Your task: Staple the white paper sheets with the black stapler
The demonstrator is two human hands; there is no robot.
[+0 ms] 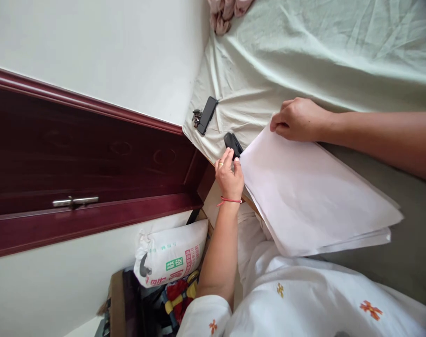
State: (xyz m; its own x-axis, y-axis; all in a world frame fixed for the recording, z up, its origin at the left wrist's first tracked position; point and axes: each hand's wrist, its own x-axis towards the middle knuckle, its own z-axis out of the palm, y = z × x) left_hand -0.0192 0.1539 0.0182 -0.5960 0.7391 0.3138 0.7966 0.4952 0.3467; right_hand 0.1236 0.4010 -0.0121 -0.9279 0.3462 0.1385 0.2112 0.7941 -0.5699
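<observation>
My left hand (229,177), with a ring and a red string bracelet, has its fingers closed on a small black stapler (233,144) at the bed's edge. The stapler meets the left corner of a stack of white paper sheets (314,192). Whether the sheets' corner lies between its jaws, I cannot tell. My right hand (300,119) pinches the top corner of the stack, with the fingers curled over the edge. The stack slants down towards my lap, and its sheets fan apart slightly at the right end.
A black phone (208,114) and a bunch of keys (196,117) lie on the pale green bedsheet (286,56). Pinkish cloth (225,14) is bunched at the top. Left are a dark red door (111,154) and a white printed sack (174,252) above other belongings.
</observation>
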